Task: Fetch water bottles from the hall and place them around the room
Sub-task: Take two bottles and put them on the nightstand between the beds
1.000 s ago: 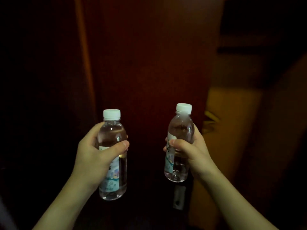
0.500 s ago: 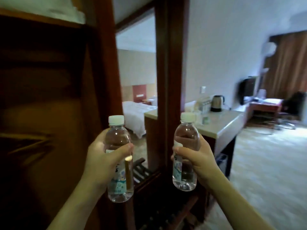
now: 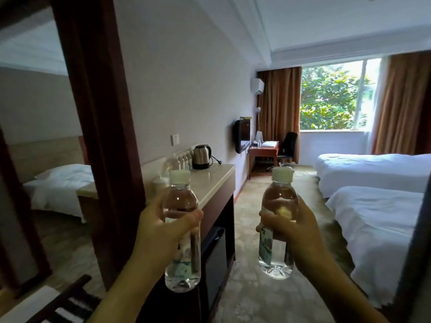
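Now, hands: the left hand (image 3: 163,231) wraps one bottle (image 3: 182,231) at 7 o'clock; the right hand (image 3: 296,229) squeezes the other bottle (image 3: 278,220) at 5 o'clock.
Why: held upright, probably for carrying.
Counter (image 3: 210,180): at 11 o'clock, kettle (image 3: 201,156) on top.
Change: more of the room shows than before.

Open carpet (image 3: 268,201) runs straight ahead between the counter (image 3: 210,183) on the left and the two beds (image 3: 377,217) on the right — a clear lane. The counter's back edge is crowded with a kettle (image 3: 201,156) and a row of bottles (image 3: 181,160); its front half lies bare.
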`<state>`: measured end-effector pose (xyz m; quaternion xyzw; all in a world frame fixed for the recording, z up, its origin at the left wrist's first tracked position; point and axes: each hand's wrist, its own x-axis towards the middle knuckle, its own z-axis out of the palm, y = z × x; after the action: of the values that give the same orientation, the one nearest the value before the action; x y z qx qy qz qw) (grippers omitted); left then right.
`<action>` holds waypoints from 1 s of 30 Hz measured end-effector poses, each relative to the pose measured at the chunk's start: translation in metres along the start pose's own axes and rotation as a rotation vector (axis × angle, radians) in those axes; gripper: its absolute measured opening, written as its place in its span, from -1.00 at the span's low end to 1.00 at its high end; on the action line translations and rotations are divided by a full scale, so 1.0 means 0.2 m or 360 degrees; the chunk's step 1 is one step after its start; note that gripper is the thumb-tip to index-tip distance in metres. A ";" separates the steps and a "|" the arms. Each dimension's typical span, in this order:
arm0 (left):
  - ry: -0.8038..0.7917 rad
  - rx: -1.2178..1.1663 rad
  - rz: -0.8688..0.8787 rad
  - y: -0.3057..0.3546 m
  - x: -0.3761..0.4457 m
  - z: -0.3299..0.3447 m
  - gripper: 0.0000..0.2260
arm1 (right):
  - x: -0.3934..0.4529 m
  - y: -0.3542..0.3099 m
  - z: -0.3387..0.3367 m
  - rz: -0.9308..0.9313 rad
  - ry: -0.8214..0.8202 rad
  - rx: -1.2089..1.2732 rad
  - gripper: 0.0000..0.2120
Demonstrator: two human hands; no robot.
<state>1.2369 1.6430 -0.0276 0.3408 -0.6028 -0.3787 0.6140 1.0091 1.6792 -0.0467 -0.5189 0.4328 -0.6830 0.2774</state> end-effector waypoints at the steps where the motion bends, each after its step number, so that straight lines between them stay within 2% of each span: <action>1: -0.0028 -0.0013 0.0000 -0.04 0.07 0.07 -0.70 | 0.07 0.04 -0.05 0.0017 0.0038 -0.0007 -0.72; 7: -0.0158 -0.0047 -0.0022 -0.36 0.53 0.39 -0.68 | 0.49 0.33 -0.24 0.0078 0.0223 -0.0055 -0.56; 13: -0.0427 -0.0213 0.0003 -0.73 1.06 0.65 -0.63 | 0.92 0.55 -0.30 0.0041 0.0398 -0.0183 -0.60; 18: -0.0686 -0.0269 0.0114 -0.87 1.46 0.95 -0.72 | 1.27 0.61 -0.41 0.0051 0.0615 -0.0385 -0.54; 22: -0.0783 -0.0335 0.0135 -0.99 1.69 1.21 -0.60 | 1.47 0.69 -0.60 0.0037 0.0775 -0.0485 -0.62; 30: -0.0902 -0.0329 0.0066 -1.31 2.05 1.90 -0.53 | 1.91 0.96 -1.11 -0.0016 0.0965 -0.0519 -0.63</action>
<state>0.8378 1.1721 -0.0441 0.1449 -0.7151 -0.5056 0.4605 0.6671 1.3389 -0.0563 -0.3319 0.5966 -0.7293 0.0461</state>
